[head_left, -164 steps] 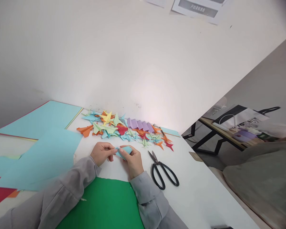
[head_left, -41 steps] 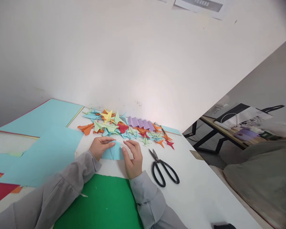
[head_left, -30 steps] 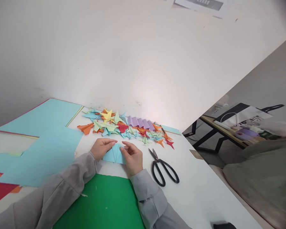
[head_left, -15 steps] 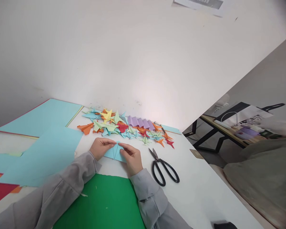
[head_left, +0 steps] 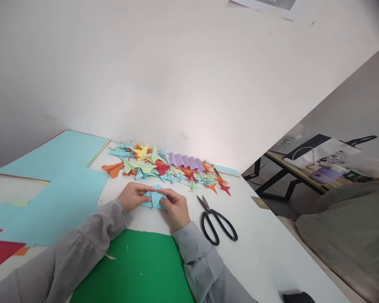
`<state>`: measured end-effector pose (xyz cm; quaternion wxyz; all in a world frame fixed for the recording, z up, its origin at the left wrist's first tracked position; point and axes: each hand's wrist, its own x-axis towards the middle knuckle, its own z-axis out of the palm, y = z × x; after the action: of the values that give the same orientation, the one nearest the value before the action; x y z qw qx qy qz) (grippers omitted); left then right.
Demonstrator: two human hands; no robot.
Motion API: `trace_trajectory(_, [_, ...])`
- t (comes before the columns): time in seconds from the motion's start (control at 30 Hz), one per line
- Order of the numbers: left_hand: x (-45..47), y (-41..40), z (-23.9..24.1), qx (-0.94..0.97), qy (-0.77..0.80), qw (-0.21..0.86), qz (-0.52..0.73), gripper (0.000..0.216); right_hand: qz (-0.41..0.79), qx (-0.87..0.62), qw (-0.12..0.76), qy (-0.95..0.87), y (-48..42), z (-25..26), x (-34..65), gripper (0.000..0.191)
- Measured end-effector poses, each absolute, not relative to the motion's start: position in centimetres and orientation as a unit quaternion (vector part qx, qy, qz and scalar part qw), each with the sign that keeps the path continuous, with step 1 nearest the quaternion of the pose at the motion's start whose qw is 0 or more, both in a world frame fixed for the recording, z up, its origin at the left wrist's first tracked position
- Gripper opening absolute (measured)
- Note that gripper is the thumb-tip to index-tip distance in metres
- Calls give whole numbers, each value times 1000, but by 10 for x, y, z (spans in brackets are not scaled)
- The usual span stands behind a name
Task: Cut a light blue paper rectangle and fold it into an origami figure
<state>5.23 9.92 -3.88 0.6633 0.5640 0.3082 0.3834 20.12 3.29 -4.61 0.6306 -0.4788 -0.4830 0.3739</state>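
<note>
Both hands meet over a small folded piece of light blue paper (head_left: 154,198) that lies flat on the white desk (head_left: 265,248), just in front of the green sheet (head_left: 135,269) nearest the person. The left hand (head_left: 133,196) rests on the paper's left side with its fingers (head_left: 147,190) drawn together and pressed down along the top left edge; the right hand (head_left: 176,208) covers the right side, its fingers (head_left: 166,192) closed together and pinching the paper near the centre crease. The paper shows two pointed flaps meeting at a middle line, and it lies between the two hands, touching both. Grey sleeves (head_left: 82,252) run back from both wrists toward the camera. Just to the right of the right hand lie black scissors (head_left: 216,221), blades slightly apart and pointing away from the person, not touching the hand. Beyond the hands, near the wall, a pile of small folded paper shapes (head_left: 151,166) in orange, yellow, pale green, blue and red spreads across the desk, with a pleated purple strip (head_left: 186,162) lying among them. To the left are large light blue sheets (head_left: 66,198), one overlapping others, and at the far left edge red and orange sheets (head_left: 0,256) show beneath them. At the right, off the desk, a second table (head_left: 297,176) carries a bag and small items, too blurred to make out
</note>
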Motion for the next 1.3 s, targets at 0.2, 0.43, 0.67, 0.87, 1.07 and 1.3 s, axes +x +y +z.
trace_trajectory(0.2, [54,99,-40,566,320,657,382,31,395,-477,624,-476,33,-46,200,21])
trace_trajectory(0.43, [52,97,-34,602,351,595,401,21,395,-492,617,-470,31,-43,197,16])
trace_trajectory(0.67, [53,96,-34,614,339,580,414,19,383,-497,617,-475,31,-40,195,11])
trace_trajectory(0.87, [54,96,-35,597,384,564,421,21,358,-518,628,-457,31,-43,196,12])
trace_trajectory(1.07, [53,95,-35,598,374,579,408,37,405,-518,652,-377,34,-48,195,18])
trace_trajectory(1.3, [52,97,-34,600,375,596,380,29,434,-513,656,-343,33,-42,193,24])
